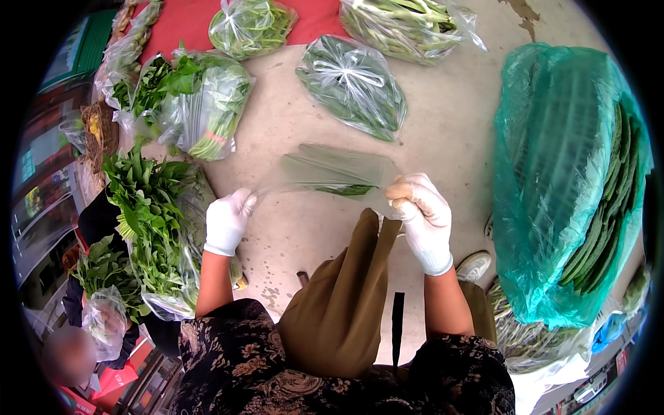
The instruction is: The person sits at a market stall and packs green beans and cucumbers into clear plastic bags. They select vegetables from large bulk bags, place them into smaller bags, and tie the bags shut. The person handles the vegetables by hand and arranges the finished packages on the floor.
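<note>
A clear plastic bag (332,168) is stretched between my two hands in front of me. In a white glove, my left hand (229,222) pinches one upper corner. The other side is gripped by my right hand (423,220), gloved too, its fingertips soiled tan. Dark green vegetables (350,190) show at the bag's mouth; how much lies inside is blurred by the plastic. Beyond it on the floor sits a knotted clear bag of green vegetables (353,85). To the right of my right hand stands a large green plastic bag (550,171) with long ridged cucumbers (604,218) at its opening.
Bagged leafy greens (218,104) and a pile of loose-leaf greens (155,223) line the left. More bagged vegetables (402,26) lie at the far side, near a red mat (176,23). At lower left, another person (72,353) is beside a bag of greens (106,316).
</note>
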Motion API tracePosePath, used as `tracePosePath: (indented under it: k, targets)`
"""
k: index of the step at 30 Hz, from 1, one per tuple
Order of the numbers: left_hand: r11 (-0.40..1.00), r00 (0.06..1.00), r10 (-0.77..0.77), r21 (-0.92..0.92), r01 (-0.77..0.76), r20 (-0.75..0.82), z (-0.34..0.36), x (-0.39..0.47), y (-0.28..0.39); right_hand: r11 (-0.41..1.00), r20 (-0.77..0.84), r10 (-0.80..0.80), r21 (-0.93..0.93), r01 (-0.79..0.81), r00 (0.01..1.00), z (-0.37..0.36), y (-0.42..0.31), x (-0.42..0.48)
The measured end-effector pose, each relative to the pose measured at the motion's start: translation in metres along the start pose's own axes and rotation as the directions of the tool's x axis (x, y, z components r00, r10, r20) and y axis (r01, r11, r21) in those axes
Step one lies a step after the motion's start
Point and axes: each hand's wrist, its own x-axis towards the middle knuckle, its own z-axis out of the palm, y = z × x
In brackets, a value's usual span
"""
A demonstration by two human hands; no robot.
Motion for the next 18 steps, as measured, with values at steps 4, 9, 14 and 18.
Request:
tracePosePath:
  k: [4, 9, 14, 18]
  targets:
    - [0.984, 0.978, 0.129, 0.14, -0.107, -0.165, 0.005, 0.002, 0.024, 0.992, -0.231, 0.126, 0.052, -0.117, 0.965, -0.011, -0.016, -0.02]
    - [0.949, 0.985, -0.11, -0.309, 0.065, -0.13, 0.003, 0.011, 0.073, 0.912, -0.482, 0.376, 0.043, -0.408, 0.791, -0.061, -0.01, -0.041]
    - [0.255, 0.962, -0.271, -0.961, 0.108, 0.036, 0.052, 0.011, 0.069, 0.959, -0.521, 0.267, 0.065, -0.275, 0.811, -0.058, -0.009, -0.035]
    - [-0.499, 0.998, -0.041, -0.867, 0.013, 0.039, 0.08, 0.019, 0.057, 0.906, -0.275, 0.246, 0.405, -0.12, 0.93, -0.053, 0.015, -0.027]
